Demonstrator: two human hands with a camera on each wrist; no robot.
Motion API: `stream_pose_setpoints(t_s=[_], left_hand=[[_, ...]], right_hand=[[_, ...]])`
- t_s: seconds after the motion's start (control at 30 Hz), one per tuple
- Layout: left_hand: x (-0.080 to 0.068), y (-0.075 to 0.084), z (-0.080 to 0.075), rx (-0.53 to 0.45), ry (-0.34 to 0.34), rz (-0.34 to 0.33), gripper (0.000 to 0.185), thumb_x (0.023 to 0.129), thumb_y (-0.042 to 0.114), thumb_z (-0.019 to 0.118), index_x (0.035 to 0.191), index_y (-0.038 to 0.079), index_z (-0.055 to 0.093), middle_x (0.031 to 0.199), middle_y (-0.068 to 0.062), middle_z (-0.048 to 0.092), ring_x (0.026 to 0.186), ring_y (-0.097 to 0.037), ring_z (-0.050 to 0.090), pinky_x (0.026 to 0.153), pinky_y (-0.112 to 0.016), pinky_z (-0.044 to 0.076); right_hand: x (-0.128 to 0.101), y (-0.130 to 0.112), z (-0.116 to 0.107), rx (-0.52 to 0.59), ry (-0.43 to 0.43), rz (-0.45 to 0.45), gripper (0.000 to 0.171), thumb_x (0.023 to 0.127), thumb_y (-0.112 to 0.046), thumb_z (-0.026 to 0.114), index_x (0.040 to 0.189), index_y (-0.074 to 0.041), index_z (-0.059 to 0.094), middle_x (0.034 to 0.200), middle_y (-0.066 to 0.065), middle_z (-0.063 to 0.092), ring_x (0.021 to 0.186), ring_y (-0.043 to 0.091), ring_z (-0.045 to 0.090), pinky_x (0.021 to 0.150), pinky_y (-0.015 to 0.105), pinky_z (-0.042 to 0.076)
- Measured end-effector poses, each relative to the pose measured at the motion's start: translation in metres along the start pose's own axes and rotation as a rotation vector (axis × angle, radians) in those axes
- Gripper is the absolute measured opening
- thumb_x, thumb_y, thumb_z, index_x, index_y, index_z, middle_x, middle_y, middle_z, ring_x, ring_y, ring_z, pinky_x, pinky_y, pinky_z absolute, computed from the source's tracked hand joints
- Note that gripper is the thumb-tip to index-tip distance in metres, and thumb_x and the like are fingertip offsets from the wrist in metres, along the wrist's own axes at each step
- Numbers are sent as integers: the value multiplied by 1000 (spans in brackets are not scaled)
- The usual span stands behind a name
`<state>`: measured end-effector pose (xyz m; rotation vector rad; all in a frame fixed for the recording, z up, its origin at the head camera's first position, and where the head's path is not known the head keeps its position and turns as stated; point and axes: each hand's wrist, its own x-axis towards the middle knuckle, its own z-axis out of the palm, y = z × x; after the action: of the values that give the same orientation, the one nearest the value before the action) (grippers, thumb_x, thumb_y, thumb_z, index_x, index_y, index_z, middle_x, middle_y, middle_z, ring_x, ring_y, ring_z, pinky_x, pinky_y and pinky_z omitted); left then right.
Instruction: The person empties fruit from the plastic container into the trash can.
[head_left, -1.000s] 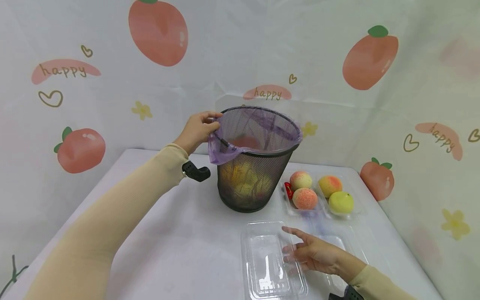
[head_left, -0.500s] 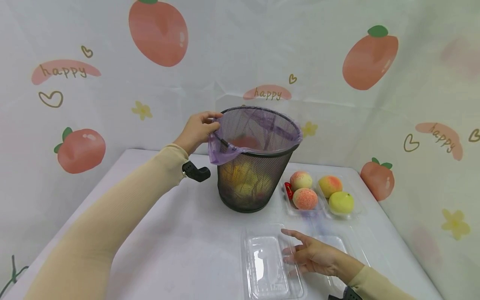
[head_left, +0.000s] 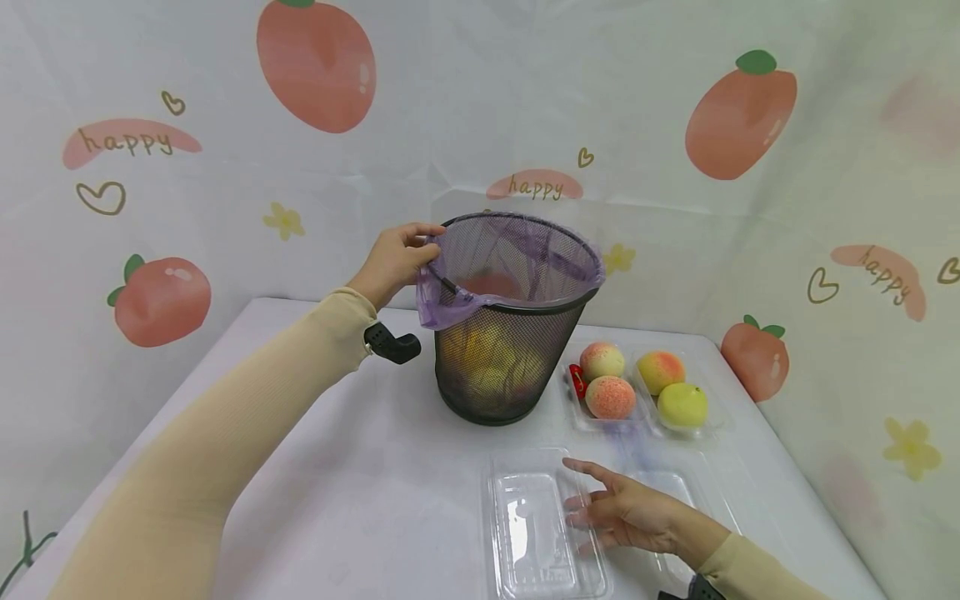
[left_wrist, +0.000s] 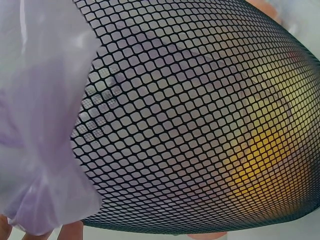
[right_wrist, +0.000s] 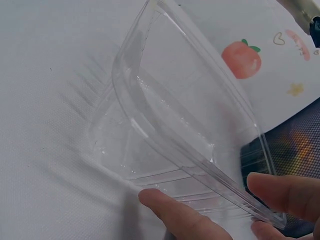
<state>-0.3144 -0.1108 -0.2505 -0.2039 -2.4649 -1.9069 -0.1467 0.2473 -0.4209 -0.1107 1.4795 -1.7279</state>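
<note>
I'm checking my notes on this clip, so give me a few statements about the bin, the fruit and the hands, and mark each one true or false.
1. The left hand holds the purple bag at the rim of the mesh bin. True.
2. The mesh bin lies on its side. False: it stands upright on the table.
3. Four fruits sit in a clear tray right of the bin. True.
4. The right hand holds a peach. False: it touches the empty clear container.
5. The bin is empty. False: yellow fruit shows through the mesh.
</note>
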Motion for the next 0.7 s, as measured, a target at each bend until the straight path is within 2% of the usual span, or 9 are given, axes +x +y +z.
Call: stream_pose_setpoints(t_s=[0.17, 0.37, 0.57, 0.7], left_hand=[[-1, 1, 0, 6, 0, 1, 45, 91, 9, 52, 136, 14, 56, 134, -11, 49, 100, -18, 53, 77, -28, 52], [-1, 2, 0, 19, 2, 5, 45, 91, 10, 52, 136, 14, 55, 136, -12, 48, 102, -18, 52, 80, -30, 51], [-1, 2, 0, 9, 0, 1, 45, 91, 10, 52, 137, 13, 55, 137, -12, 48, 102, -18, 52, 79, -30, 51], [-1, 1, 0, -4, -3, -3, 45, 91, 9, 52, 137, 12, 55, 137, -11, 47, 102, -18, 52, 79, -29, 51]], right_hand=[[0, -1, -3, 6, -4, -17, 81, 92, 3, 52, 154, -8, 2, 122, 18, 45, 107, 21, 56, 91, 52, 50], [-3, -8, -6, -52, 20, -23, 74, 95, -3, 51, 152, 1, 4, 123, 13, 52, 110, 21, 59, 92, 50, 49], [-6, -17, -8, -91, 56, -31, 71, 96, -9, 51, 151, 3, 7, 123, 10, 49, 106, 17, 57, 94, 46, 48], [-10, -23, -10, -104, 56, -58, 69, 97, -11, 52, 150, 3, 9, 124, 11, 49, 109, 18, 55, 98, 46, 47]])
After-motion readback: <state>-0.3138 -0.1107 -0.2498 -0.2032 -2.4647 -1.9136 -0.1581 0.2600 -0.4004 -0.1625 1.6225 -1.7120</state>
